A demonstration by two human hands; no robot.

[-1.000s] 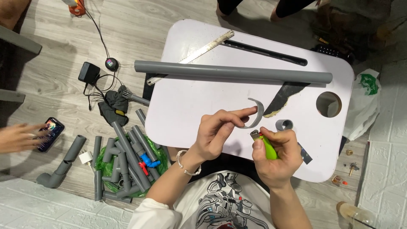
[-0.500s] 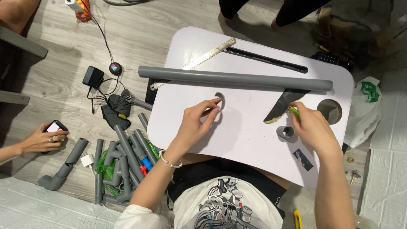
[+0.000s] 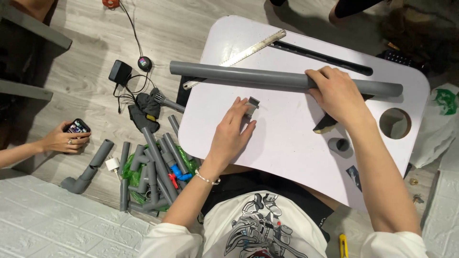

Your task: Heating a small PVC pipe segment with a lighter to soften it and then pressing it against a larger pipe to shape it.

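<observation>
Pipe [image 3: 248, 75] lies across the worktop [image 3: 287, 143]; right hand [image 3: 337, 95] fingers curl over its right part, left hand [image 3: 232, 134] fingertips, nearly flat, touch a small grey piece [image 3: 250, 107] below it

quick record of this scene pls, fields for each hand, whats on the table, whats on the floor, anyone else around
left hand: flat on the white table, fingertips at a small grey pipe piece
right hand: resting over the long grey pipe
also on table: metal ruler, short pipe ring, round hole in the top
floor: pile of grey pipe offcuts, elbow pipe, black charger
other person: a hand at left holding a phone
</observation>
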